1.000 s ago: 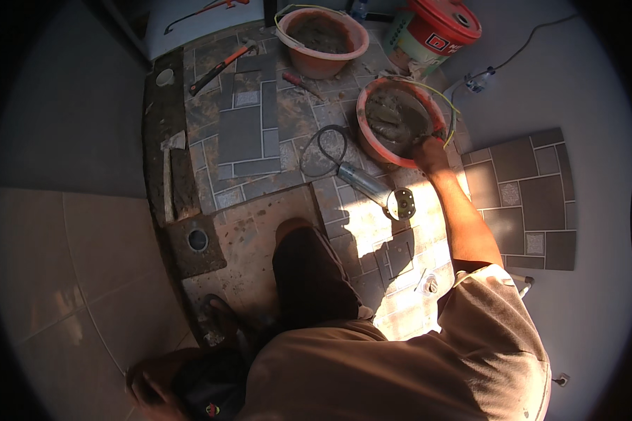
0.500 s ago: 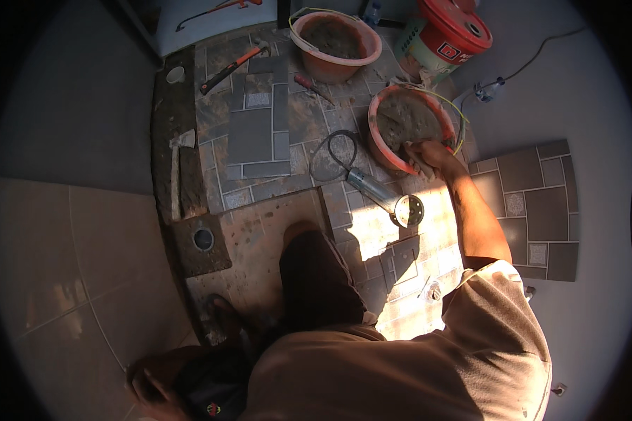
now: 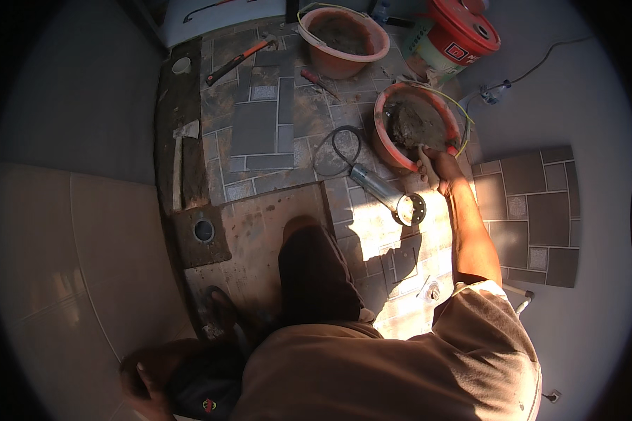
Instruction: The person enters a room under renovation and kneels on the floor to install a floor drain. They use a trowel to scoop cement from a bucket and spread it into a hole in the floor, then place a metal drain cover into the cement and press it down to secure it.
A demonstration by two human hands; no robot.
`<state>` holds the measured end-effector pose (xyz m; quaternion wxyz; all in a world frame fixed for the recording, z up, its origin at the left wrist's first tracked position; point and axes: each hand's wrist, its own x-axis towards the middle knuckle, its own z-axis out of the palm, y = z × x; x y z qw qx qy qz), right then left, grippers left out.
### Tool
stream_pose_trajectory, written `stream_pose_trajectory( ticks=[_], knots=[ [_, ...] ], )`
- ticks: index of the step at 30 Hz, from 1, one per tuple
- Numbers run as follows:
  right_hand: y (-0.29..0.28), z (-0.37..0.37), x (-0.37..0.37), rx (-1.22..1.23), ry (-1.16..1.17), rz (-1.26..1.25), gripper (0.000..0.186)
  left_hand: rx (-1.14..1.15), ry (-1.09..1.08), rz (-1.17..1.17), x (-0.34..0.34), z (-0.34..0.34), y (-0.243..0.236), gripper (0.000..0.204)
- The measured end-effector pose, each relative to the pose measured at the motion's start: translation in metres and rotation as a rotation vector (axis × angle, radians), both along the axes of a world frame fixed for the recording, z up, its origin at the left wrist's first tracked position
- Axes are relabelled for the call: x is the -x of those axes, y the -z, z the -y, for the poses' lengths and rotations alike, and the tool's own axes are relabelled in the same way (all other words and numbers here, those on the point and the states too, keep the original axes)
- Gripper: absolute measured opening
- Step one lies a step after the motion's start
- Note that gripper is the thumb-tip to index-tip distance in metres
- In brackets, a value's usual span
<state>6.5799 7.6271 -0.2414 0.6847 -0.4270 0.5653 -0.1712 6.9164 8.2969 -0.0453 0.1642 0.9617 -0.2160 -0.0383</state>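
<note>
My right hand (image 3: pixel 439 167) is closed round the pale handle of a tool that looks like a trowel, at the near rim of an orange bucket (image 3: pixel 387 149). Grey mortar (image 3: pixel 418 126) inside is heaped up and covers the tool's blade. On the far left, my left hand (image 3: pixel 144 389) rests in shadow by my bent leg, its fingers loosely apart and nothing seen in them. Just left of the bucket, an angle grinder (image 3: pixel 378 186) lies on the tiles with its cord looped.
A second orange bucket (image 3: pixel 340 64) of mortar and a red-lidded pail (image 3: pixel 451 49) stand at the back. A hammer (image 3: pixel 240 62), a red-handled tool (image 3: pixel 319 83) and a hatchet (image 3: pixel 180 161) lie around. A drain pipe (image 3: pixel 203 230) opens at left. A tiled panel (image 3: pixel 530 214) leans right.
My right hand has drawn back slightly toward me, to the bucket's near rim. The mortar, smoother before, is now heaped up with a hollow on its left. My left hand stays by my leg.
</note>
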Motion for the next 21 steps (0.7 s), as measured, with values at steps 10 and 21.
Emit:
stream_pose_trajectory(
  ticks=[10, 21],
  knots=[
    [-0.072, -0.075, -0.045, 0.105, -0.121, -0.228, 0.031, -0.143, -0.118, -0.207, -0.016, -0.015, -0.021, 0.031],
    [0.019, -0.258, -0.193, -0.231, -0.790, 0.017, 0.026, -0.025, -0.121, -0.116, -0.015, -0.043, -0.012, 0.024]
  ],
)
